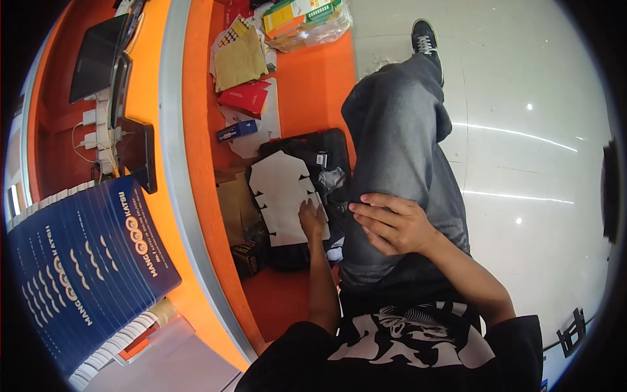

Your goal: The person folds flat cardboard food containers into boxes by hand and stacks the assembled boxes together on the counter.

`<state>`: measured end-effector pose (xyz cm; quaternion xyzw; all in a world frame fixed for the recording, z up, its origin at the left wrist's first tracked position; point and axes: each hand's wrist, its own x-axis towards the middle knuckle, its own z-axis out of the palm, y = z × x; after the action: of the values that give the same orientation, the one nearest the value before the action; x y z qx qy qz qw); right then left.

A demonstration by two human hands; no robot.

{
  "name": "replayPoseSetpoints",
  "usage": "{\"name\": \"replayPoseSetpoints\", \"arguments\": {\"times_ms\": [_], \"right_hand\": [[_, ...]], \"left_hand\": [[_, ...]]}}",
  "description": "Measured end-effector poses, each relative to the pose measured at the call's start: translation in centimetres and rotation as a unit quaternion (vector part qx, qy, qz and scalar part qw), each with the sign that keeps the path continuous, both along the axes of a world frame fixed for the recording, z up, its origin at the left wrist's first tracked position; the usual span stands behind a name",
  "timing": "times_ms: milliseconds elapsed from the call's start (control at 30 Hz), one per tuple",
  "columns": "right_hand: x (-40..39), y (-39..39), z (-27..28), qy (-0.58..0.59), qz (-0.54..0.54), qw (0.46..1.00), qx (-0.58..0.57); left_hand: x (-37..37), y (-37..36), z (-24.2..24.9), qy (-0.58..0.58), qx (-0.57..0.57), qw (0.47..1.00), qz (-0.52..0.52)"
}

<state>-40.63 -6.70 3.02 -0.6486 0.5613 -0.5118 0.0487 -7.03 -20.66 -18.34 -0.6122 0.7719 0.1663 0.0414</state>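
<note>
Near me is a black shirt with a white picture on it. At the near left, a pile of blue cards lies on the orange counter. Big white letters say "MANG" and "KATSU", with round shapes between them. The right hand lies on the gray pants, its fingers a bit apart, and holds nothing. The left hand touches the right side of the white cut card. I cannot tell if its fingers pinch the card. The card lies flat on a black bag, and it has little dark slits on its sides. A dark box sits left of its near end, and its words are too small to read. A brown box is left of the card. Farther on are a little blue box, a red packet and a brown envelope. At the far end, a clear plastic bag seems to have a green and orange box in it. A black shoe is on the shiny pale floor, far right.
</note>
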Motion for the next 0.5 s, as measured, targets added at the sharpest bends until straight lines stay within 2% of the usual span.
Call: {"name": "replayPoseSetpoints", "arguments": {"times_ms": [33,100,133,200,400,500], "right_hand": [[0.0,0.0,0.0,0.000,0.003,1.000,0.006],[0.0,-0.1,0.3,0.004,0.004,1.000,0.003],[0.0,-0.2,0.4,0.004,0.009,1.000,0.006],[0.1,-0.3,0.5,0.002,0.005,1.000,-0.001],[0.5,-0.1,0.2,0.014,0.003,1.000,-0.003],[0.7,0.1,0.2,0.013,-0.005,1.000,-0.007]], "left_hand": [[0.8,-0.3,-0.3,0.000,0.006,1.000,0.003],[1.8,-0.8,-0.1,0.104,0.058,0.991,0.052],[2.0,-0.3,-0.2,0.104,0.061,0.991,0.057],[0.9,0.7,1.4,0.051,-0.022,0.998,-0.003],[-0.2,1.3,2.1,0.038,0.027,0.998,0.034],[-0.2,1.4,2.0,0.036,0.014,0.999,-0.001]]}}
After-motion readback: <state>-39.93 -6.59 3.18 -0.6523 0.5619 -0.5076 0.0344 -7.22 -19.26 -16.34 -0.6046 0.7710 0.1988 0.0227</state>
